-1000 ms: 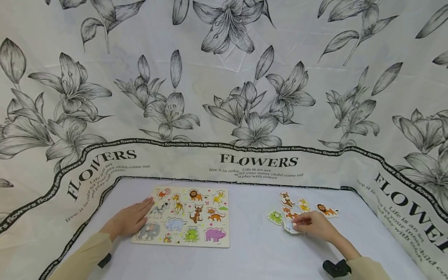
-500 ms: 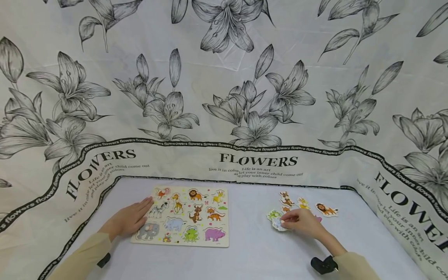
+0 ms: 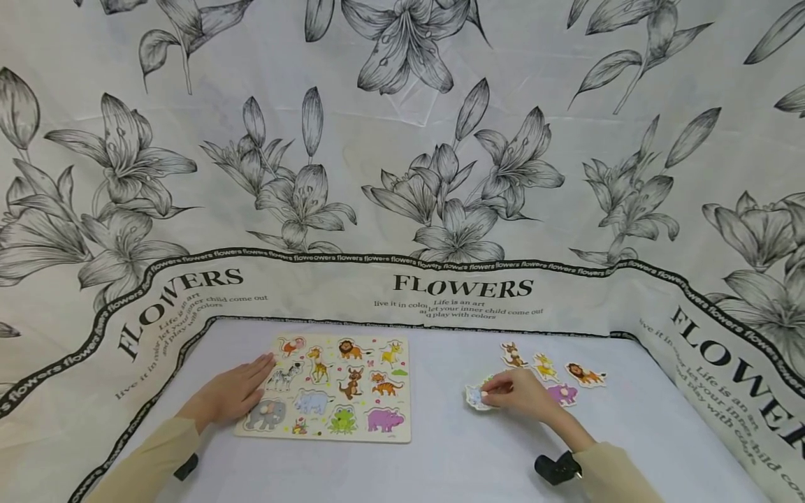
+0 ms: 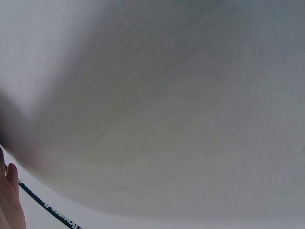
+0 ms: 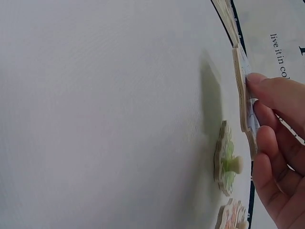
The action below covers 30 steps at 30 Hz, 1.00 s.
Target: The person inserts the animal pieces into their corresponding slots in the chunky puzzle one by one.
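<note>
A light-blue animal puzzle piece (image 3: pixel 476 399) is pinched by my right hand (image 3: pixel 525 397) in the head view. The right wrist view shows this piece edge-on, raised off the table with a shadow beside it. Just below it there lies a frog piece (image 5: pixel 225 164) with a pale knob, and an orange piece (image 5: pixel 230 214) is partly cut off. My left hand (image 3: pixel 229 395) rests with straight fingers at the left edge of the animal puzzle board (image 3: pixel 342 434). In the left wrist view a pale blur covers nearly everything, with some fingers (image 4: pixel 12 195) at the lower left.
Beyond my right hand lie a kangaroo piece (image 3: pixel 513 355), a yellow animal piece (image 3: pixel 544 365), a lion piece (image 3: pixel 585 374) and a purple hippo piece (image 3: pixel 562 395). White cloth covers the table (image 3: pixel 453 461). A flower-printed curtain (image 3: pixel 415 181) encloses the back and sides.
My right hand has carried the light-blue piece leftward, past the frog piece, which it now partly hides. The purple hippo piece has come into view. My left hand stays on the board.
</note>
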Motion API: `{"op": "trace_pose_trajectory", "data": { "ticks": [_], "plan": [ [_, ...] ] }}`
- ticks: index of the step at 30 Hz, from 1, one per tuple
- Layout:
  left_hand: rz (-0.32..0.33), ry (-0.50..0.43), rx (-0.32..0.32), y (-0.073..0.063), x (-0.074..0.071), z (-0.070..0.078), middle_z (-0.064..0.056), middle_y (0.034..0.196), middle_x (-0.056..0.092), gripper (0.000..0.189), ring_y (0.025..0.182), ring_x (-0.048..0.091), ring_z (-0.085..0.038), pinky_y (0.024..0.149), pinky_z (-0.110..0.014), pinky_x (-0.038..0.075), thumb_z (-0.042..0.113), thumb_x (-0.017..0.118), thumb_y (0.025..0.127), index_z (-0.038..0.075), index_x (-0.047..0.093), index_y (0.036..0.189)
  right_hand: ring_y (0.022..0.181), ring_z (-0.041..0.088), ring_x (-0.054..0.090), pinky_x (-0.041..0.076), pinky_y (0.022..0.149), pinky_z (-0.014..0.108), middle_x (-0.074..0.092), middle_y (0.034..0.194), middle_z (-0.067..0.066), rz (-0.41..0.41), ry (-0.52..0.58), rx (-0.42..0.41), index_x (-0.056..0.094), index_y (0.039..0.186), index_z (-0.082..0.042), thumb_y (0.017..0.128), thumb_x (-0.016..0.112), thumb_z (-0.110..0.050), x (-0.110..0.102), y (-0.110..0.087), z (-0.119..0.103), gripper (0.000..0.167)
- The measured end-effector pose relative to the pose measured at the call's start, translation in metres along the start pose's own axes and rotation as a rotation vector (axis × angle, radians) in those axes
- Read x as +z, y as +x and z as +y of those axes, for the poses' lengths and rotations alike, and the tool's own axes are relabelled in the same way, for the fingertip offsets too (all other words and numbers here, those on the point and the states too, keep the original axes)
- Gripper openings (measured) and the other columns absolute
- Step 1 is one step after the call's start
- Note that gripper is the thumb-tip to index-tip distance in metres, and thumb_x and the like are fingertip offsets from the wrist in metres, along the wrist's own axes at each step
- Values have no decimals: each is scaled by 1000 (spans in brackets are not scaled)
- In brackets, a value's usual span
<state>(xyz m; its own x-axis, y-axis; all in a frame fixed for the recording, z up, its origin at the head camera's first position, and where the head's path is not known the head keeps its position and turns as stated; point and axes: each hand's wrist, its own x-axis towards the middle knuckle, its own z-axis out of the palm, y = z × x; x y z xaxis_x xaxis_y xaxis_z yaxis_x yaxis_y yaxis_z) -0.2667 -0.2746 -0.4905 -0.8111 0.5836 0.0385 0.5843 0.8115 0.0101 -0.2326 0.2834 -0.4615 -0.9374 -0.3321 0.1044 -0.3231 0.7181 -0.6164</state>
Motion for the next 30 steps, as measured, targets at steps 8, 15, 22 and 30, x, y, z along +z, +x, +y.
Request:
{"op": "trace_pose_trajectory", "data": {
  "ticks": [8,15,22,30],
  "plan": [
    [29,-3,15,0,1,0,-21,151,37,54,138,38,-37,111,-47,38,28,43,100,-6,39,143,66,-2,51,46,56,16,73,85,1,-15,26,-27,76,90,-10,81,77,-23,15,13,-14,16],
    [3,5,-7,0,0,-2,-20,153,34,56,140,36,-36,113,-46,37,28,43,100,-5,37,144,66,-2,53,46,57,16,74,85,0,-37,58,-59,77,90,-11,81,77,-23,31,23,-24,15],
    [7,11,-1,0,1,-1,-20,153,35,55,139,37,-36,113,-46,37,29,42,100,-5,38,144,64,-1,51,45,56,15,73,82,-2,-46,74,-65,77,89,-11,80,78,-22,45,29,-35,15],
    [75,-13,35,-3,-3,4,-24,148,41,52,135,42,-39,109,-48,41,22,47,98,-9,42,140,60,-1,48,42,51,14,72,78,-2,-51,97,-82,77,90,-9,80,77,-21,57,36,-49,16]
  ]
}}
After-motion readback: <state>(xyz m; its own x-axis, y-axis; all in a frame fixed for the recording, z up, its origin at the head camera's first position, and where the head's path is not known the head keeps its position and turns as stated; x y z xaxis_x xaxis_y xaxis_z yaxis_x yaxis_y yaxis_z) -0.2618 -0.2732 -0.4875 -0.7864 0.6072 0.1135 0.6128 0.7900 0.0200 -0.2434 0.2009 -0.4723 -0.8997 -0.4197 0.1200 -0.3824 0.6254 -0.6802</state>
